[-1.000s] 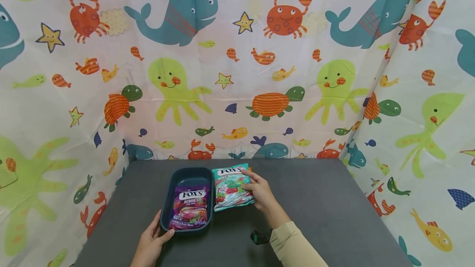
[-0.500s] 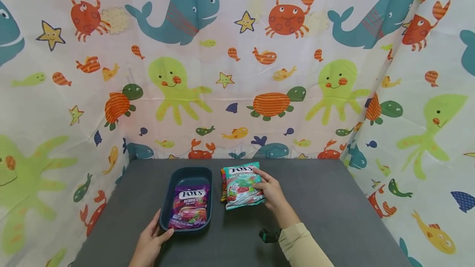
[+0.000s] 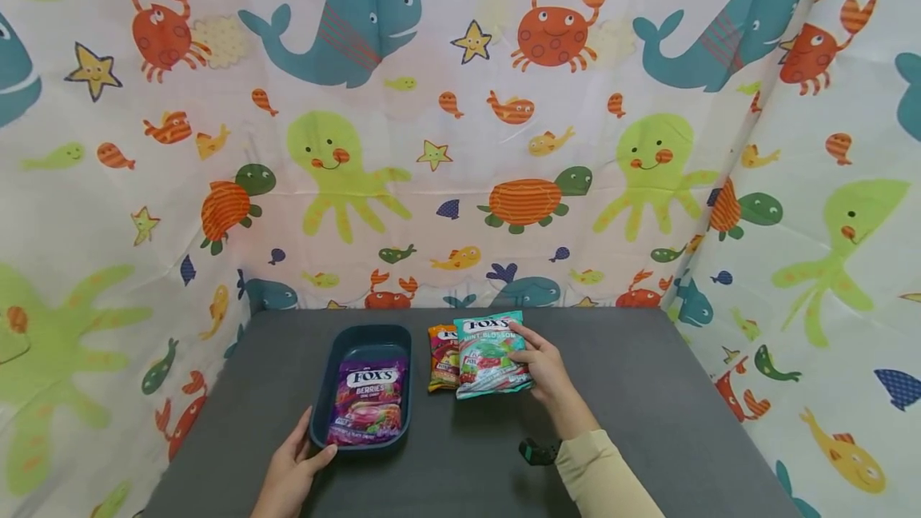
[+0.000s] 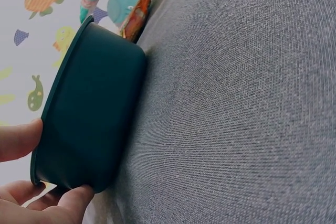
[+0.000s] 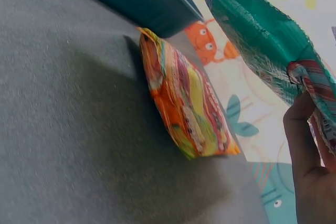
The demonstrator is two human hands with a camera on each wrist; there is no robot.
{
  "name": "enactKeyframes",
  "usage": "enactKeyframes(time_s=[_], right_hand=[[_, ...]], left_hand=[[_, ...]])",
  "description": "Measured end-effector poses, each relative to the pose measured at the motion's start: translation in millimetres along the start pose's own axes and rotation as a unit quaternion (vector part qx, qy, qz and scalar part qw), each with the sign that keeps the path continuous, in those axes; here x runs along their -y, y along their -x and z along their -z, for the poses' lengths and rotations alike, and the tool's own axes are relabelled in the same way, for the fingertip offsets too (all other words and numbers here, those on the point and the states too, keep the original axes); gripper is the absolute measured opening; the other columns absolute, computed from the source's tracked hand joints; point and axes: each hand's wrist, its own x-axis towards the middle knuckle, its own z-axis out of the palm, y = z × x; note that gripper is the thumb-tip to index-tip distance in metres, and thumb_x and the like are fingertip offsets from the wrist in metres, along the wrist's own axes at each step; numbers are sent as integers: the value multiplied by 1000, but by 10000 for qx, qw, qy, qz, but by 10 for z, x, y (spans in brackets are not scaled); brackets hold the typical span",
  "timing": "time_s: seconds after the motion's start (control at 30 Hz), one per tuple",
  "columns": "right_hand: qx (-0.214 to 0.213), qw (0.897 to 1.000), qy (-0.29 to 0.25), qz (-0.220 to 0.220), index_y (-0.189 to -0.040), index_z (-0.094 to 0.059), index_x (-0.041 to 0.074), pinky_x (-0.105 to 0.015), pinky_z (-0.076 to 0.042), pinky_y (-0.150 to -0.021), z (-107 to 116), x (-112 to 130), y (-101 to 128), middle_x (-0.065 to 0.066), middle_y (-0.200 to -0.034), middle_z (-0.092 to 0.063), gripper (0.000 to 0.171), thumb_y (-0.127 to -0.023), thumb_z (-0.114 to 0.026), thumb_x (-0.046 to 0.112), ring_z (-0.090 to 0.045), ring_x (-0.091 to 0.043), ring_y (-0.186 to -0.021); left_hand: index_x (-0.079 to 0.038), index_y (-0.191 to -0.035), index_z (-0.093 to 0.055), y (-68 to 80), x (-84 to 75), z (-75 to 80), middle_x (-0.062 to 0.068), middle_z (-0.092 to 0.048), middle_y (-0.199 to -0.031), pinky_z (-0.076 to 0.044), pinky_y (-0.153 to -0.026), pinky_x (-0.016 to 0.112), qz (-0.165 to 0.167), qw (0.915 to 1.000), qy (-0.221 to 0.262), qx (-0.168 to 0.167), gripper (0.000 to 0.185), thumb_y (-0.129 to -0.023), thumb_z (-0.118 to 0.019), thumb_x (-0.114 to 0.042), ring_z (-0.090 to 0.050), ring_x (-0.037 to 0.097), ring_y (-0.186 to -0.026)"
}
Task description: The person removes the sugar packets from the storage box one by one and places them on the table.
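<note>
A dark teal plastic box (image 3: 370, 336) stands on the table with a purple Fox's Berries candy packet (image 3: 367, 402) lying inside. My left hand (image 3: 291, 466) grips the box's near left corner; in the left wrist view the thumb (image 4: 21, 139) is by the rim and fingertips touch the wall. To the right, my right hand (image 3: 550, 378) pinches a mint-green Fox's Mint Blossom candy packet (image 3: 489, 362) by its right side. It hangs above the table, in front of an orange Fox's packet (image 3: 442, 366), partly hiding it. In the right wrist view the orange packet (image 5: 184, 98) lies on the table.
A grey cloth-covered table (image 3: 612, 390) extends on both sides of the box. A small black object (image 3: 538, 452) shows at the right wrist. Sea-animal printed curtains (image 3: 460, 182) enclose the back and sides.
My right hand has carried the mint-green packet rightward from beside the box, uncovering most of the orange packet's left side. The left hand and box have stayed in place.
</note>
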Motion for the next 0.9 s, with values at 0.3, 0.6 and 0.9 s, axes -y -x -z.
enactKeyframes(time_s=[0.3,0.6,0.9], right_hand=[[-42,9999,101,16,-145,-59,20,-35,-63,-71,159,62,-18,-15,-151,-51,57,-93,-61,-6,-72,-23,-94],[-76,9997,194,-118,-147,-56,20,-35,-63,-72,317,79,-49,-17,-152,-49,58,-94,-60,-4,-72,-23,-93],[-181,9993,306,-120,-149,-53,20,-33,-63,-72,490,33,-167,-16,-155,-45,59,-95,-58,-4,-71,-21,-94]], left_hand=[[-13,-163,-6,-3,2,6,22,-5,-167,-34,-115,55,25,10000,-15,13,88,-99,-66,-13,-14,47,-151],[-14,-164,-8,8,28,3,23,-6,-167,-34,-116,57,108,9999,-78,-81,89,-98,-68,-15,-14,50,-150],[-12,-163,-8,18,-10,-5,25,-8,-166,-36,-114,54,67,9999,-120,-82,89,-98,-68,-14,-16,49,-150]])
